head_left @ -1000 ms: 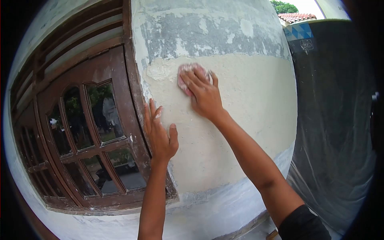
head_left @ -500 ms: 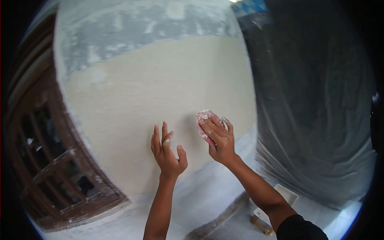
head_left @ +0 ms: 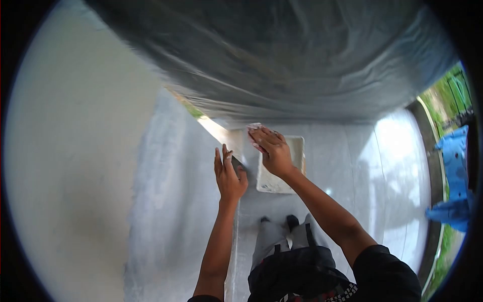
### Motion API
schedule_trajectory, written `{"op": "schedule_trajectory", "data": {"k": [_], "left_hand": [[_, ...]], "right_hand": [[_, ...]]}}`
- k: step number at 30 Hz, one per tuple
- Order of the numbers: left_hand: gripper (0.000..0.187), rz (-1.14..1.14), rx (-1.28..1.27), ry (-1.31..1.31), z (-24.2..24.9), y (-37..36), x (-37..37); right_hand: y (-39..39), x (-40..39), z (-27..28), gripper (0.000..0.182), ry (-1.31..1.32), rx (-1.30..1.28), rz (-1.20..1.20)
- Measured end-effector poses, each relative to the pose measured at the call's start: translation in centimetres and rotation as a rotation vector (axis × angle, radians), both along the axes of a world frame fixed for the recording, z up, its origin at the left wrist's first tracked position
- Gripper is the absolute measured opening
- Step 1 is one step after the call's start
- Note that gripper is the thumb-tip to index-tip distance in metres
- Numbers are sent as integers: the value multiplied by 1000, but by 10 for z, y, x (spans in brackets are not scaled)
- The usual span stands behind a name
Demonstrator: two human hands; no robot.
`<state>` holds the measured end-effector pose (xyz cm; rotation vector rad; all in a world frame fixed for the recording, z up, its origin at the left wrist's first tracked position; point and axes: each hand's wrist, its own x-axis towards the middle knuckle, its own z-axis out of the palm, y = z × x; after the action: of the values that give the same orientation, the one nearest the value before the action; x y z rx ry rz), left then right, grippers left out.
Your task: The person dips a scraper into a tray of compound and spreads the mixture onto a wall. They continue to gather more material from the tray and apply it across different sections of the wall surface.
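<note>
Head view: right hand [head_left: 274,151] gripping pink pad [head_left: 253,132]

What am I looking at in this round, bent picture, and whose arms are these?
There is no machine here. A person wears a small camera on the head, and it looks forward and down, so you see this person's own two bare arms from above. The wide lens bends everything into a circle.

The left hand is open, with its fingers spread, near the bottom of the wall. Whether it touches the wall, I cannot tell. The right hand holds a small pinkish pad, dusted with white, above a white tray that lies on the pale floor. Below, you see the person's legs and dark shoes. A grey plastic sheet hangs across the top. At the right edge there are grass and something blue.
</note>
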<state>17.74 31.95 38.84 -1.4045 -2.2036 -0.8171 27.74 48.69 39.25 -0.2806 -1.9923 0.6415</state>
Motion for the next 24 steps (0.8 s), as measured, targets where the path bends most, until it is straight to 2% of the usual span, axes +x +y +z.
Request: {"op": "schedule_trajectory", "data": {"k": [7, 9, 13, 16, 19, 24], "left_hand": [[63, -125, -366, -362, -175, 15, 25], [66, -164, -467, -473, -220, 16, 37], [68, -243, -539, -618, -270, 20, 20], [66, -291, -491, -646, -308, 33, 0], [63, -324, -425, -651, -329, 37, -19], [59, -371, -364, -668, -343, 39, -42]], "right_hand": [[-7, 78, -175, 53, -469, -366, -296], [-16, 93, -217, 50, -532, -417, -298], [-38, 67, -271, 50, -710, -511, -306], [-30, 33, -321, 57, -719, -387, -311], [-15, 0, -348, 59, -772, -239, -311], [-1, -35, -385, 54, -831, -130, -306]]}}
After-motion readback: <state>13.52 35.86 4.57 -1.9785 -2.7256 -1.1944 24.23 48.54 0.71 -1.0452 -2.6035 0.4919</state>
